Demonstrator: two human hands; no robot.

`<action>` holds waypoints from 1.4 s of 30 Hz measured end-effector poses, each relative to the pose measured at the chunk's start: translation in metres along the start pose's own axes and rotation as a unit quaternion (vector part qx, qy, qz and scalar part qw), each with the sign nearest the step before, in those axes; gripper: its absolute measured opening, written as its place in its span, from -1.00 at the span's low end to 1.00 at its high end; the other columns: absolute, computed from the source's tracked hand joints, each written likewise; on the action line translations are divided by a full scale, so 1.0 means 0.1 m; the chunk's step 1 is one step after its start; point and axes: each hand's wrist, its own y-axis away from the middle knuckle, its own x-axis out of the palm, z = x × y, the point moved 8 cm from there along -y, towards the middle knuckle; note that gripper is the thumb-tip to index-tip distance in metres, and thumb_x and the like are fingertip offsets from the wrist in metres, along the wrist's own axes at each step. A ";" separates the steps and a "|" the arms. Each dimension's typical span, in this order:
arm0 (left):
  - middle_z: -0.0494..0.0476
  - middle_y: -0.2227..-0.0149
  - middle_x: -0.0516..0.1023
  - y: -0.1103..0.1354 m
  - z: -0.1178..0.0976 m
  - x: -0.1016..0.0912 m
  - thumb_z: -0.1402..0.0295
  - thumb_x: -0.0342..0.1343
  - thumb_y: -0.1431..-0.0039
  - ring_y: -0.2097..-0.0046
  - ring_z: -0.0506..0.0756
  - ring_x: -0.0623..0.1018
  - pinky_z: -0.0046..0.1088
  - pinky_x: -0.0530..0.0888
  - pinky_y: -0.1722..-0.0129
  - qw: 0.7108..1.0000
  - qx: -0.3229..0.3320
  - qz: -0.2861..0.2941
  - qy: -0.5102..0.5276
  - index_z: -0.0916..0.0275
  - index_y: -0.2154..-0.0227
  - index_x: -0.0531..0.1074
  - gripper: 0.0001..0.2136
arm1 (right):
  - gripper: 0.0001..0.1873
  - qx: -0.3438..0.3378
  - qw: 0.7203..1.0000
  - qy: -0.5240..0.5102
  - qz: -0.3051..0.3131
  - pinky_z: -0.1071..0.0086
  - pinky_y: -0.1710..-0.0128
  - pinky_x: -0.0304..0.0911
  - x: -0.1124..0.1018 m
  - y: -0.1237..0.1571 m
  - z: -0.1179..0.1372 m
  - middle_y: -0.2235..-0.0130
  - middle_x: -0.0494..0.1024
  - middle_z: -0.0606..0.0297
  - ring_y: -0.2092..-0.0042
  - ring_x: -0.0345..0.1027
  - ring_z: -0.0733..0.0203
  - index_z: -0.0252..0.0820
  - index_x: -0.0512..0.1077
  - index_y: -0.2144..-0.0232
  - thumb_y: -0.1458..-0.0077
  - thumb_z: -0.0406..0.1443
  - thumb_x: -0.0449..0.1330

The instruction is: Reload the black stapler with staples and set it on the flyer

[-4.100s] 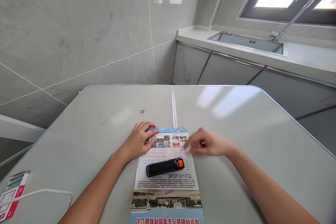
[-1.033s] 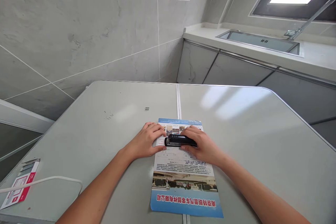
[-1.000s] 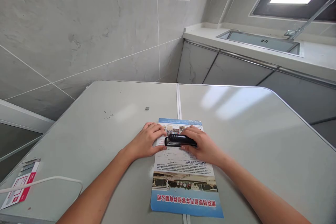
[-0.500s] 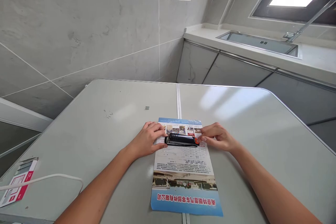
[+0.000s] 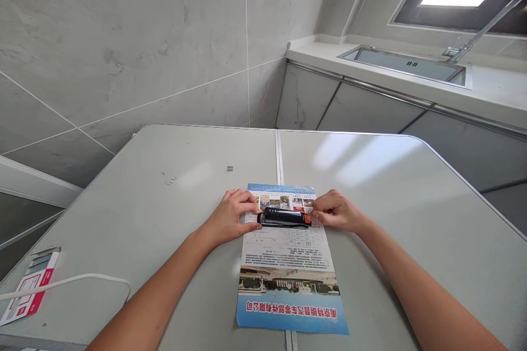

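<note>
A black stapler [image 5: 286, 217] with an orange end lies sideways on a printed leaflet [image 5: 288, 263], whose text appears upside down from here. My left hand [image 5: 236, 214] grips the stapler's left end between thumb and fingers. At the orange end, the curled fingers of my right hand [image 5: 335, 211] are pinched together against the stapler. Exactly how the right fingertips hold that end is hard to make out. The leaflet rests flat on the table, across its centre seam.
Small staple strips [image 5: 229, 168] and loose staples [image 5: 169, 179] lie on the pale table [image 5: 197, 296]. A red-and-white staple box [image 5: 31, 290] sits at the left edge under a white cable [image 5: 88, 276]. Beyond the table are a tiled wall and a counter with a sink [image 5: 407, 66].
My right hand's fingers have drawn together into a tighter pinch at the stapler's orange end. The left hand and leaflet stay much the same; the view shifts slightly.
</note>
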 end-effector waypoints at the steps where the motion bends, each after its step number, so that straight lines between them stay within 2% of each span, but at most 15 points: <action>1: 0.06 0.09 0.56 0.00 0.00 0.00 0.12 0.34 -0.15 0.02 0.18 0.48 -0.13 0.25 -0.18 1.000 -0.001 0.000 0.002 0.10 0.25 0.58 -0.79 | -0.43 0.004 1.000 0.000 0.001 0.38 0.54 -0.12 0.00 0.00 -0.02 0.64 0.17 0.42 0.55 -0.10 0.36 -0.19 0.39 0.62 -0.35 -0.03 0.05; 7: 0.05 0.09 0.55 0.00 0.01 0.01 0.14 0.37 -0.13 0.03 0.16 0.48 -0.16 0.26 -0.15 1.000 -0.003 0.000 0.003 0.12 0.27 0.55 -0.78 | -0.41 0.002 1.000 -0.019 -0.006 0.36 0.52 -0.15 -0.01 -0.01 0.02 0.64 0.08 0.43 0.54 -0.13 0.36 -0.19 0.34 0.66 -0.35 -0.02 0.09; 10: 0.04 0.10 0.54 0.01 0.01 0.00 0.16 0.39 -0.11 0.03 0.16 0.48 -0.17 0.25 -0.16 1.000 0.000 -0.002 0.003 0.12 0.26 0.54 -0.78 | -0.47 -0.001 0.995 -0.028 -0.097 0.35 0.50 -0.03 -0.09 -0.04 0.18 0.62 0.19 0.40 0.54 -0.02 0.33 -0.18 0.43 0.59 -0.37 -0.06 0.08; 13: 0.03 0.10 0.54 0.01 0.01 0.00 0.17 0.40 -0.10 0.03 0.16 0.48 -0.17 0.25 -0.15 1.000 0.000 -0.003 0.001 0.11 0.25 0.54 -0.77 | -0.59 0.002 0.978 -0.018 -0.207 0.29 0.33 0.23 -0.14 -0.06 0.33 0.46 0.46 0.28 0.41 0.28 0.22 -0.15 0.54 0.42 -0.41 -0.13 0.06; 15: 0.04 0.10 0.54 0.01 0.01 0.00 0.17 0.41 -0.09 0.02 0.16 0.48 -0.17 0.26 -0.14 1.000 0.000 -0.002 -0.002 0.11 0.25 0.54 -0.76 | -0.70 -0.016 0.981 0.007 -0.194 0.18 0.13 0.31 -0.01 -0.13 0.42 0.27 0.57 0.19 0.21 0.41 0.10 -0.13 0.56 0.27 -0.38 -0.12 0.12; 17: 0.04 0.10 0.54 0.01 0.00 0.00 0.17 0.40 -0.10 0.02 0.17 0.48 -0.17 0.27 -0.13 1.000 0.000 -0.003 -0.006 0.12 0.24 0.53 -0.76 | -0.71 -0.034 0.991 0.038 -0.127 0.11 0.03 0.34 0.20 -0.19 0.48 0.12 0.59 0.12 0.07 0.42 0.02 -0.12 0.54 0.10 -0.29 -0.07 0.23; 21: 0.05 0.10 0.54 0.01 -0.02 0.00 0.19 0.38 -0.12 0.02 0.18 0.48 -0.17 0.29 -0.13 1.000 0.000 -0.001 -0.014 0.12 0.23 0.52 -0.78 | -0.65 -0.017 0.993 0.101 -0.063 0.11 0.05 0.39 0.42 -0.22 0.44 0.11 0.60 0.09 0.06 0.44 -0.01 -0.13 0.47 -0.03 -0.24 -0.16 0.29; 24: 0.09 0.05 0.53 0.02 -0.04 -0.01 0.14 0.38 -0.12 -0.02 0.21 0.47 -0.12 0.30 -0.16 1.000 0.009 0.001 -0.019 0.10 0.16 0.53 -0.72 | -0.68 -0.024 0.992 0.101 -0.070 0.11 -0.02 0.40 0.42 -0.19 0.45 0.07 0.62 0.12 0.01 0.48 0.01 -0.09 0.47 -0.05 -0.25 -0.24 0.27; 26: 0.16 -0.05 0.49 0.03 -0.06 -0.05 0.05 0.43 -0.02 -0.10 0.27 0.44 -0.04 0.27 -0.21 1.000 0.011 -0.013 -0.013 0.08 0.02 0.49 -0.52 | -0.67 -0.027 0.992 0.092 -0.084 0.15 -0.02 0.43 0.39 -0.16 0.46 0.05 0.63 0.15 0.01 0.52 0.04 -0.06 0.47 -0.07 -0.25 -0.27 0.26; 28: 0.24 -0.16 0.42 0.04 -0.06 -0.09 0.00 0.47 0.08 -0.20 0.34 0.37 0.03 0.25 -0.27 0.999 0.005 -0.035 0.022 0.09 -0.10 0.41 -0.31 | -0.65 -0.027 0.987 0.092 -0.126 0.16 -0.03 0.46 0.33 -0.14 0.47 0.03 0.64 0.16 0.00 0.54 0.05 -0.05 0.47 -0.08 -0.25 -0.30 0.24; 30: 0.28 -0.25 0.35 0.05 -0.03 -0.12 0.03 0.47 0.06 -0.29 0.35 0.32 0.03 0.25 -0.31 0.992 -0.018 -0.063 0.103 0.10 -0.16 0.33 -0.25 | -0.61 -0.041 0.976 0.105 -0.187 0.12 -0.04 0.48 0.25 -0.10 0.52 -0.01 0.64 0.15 -0.03 0.54 0.04 -0.05 0.46 -0.11 -0.24 -0.37 0.21; 32: 0.29 -0.32 0.27 0.06 0.05 -0.09 0.09 0.45 -0.03 -0.34 0.31 0.30 -0.01 0.25 -0.35 0.967 -0.053 -0.084 0.234 0.08 -0.21 0.25 -0.26 | -0.53 -0.076 0.957 0.137 -0.243 0.06 -0.06 0.49 0.20 -0.05 0.62 -0.03 0.63 0.13 -0.08 0.53 0.01 -0.05 0.42 -0.18 -0.25 -0.42 0.15; 35: 0.34 -0.34 0.28 0.05 0.11 0.04 0.17 0.37 -0.17 -0.34 0.28 0.37 -0.04 0.30 -0.33 0.882 -0.096 -0.053 0.458 0.06 -0.27 0.17 -0.31 | -0.42 -0.136 0.926 0.224 -0.270 -0.02 -0.11 0.48 0.22 0.02 0.80 -0.08 0.62 0.12 -0.17 0.47 -0.04 -0.04 0.34 -0.28 -0.26 -0.48 0.10; 38: 0.41 -0.26 0.42 0.05 0.04 0.12 0.22 0.30 -0.27 -0.30 0.30 0.43 -0.02 0.31 -0.33 0.803 -0.109 0.014 0.586 0.16 -0.25 0.26 -0.44 | -0.42 -0.179 0.908 0.303 -0.229 0.00 -0.20 0.45 0.31 0.04 0.94 -0.13 0.59 0.18 -0.21 0.44 -0.03 -0.01 0.35 -0.29 -0.28 -0.50 0.16; 42: 0.40 -0.14 0.55 0.09 0.02 0.15 0.22 0.22 -0.34 -0.22 0.29 0.53 0.01 0.31 -0.33 0.751 -0.145 0.062 0.641 0.25 -0.15 0.38 -0.60 | -0.45 -0.204 0.907 0.336 -0.153 0.07 -0.25 0.42 0.45 0.05 1.01 -0.16 0.57 0.28 -0.20 0.45 0.00 0.04 0.38 -0.27 -0.29 -0.45 0.24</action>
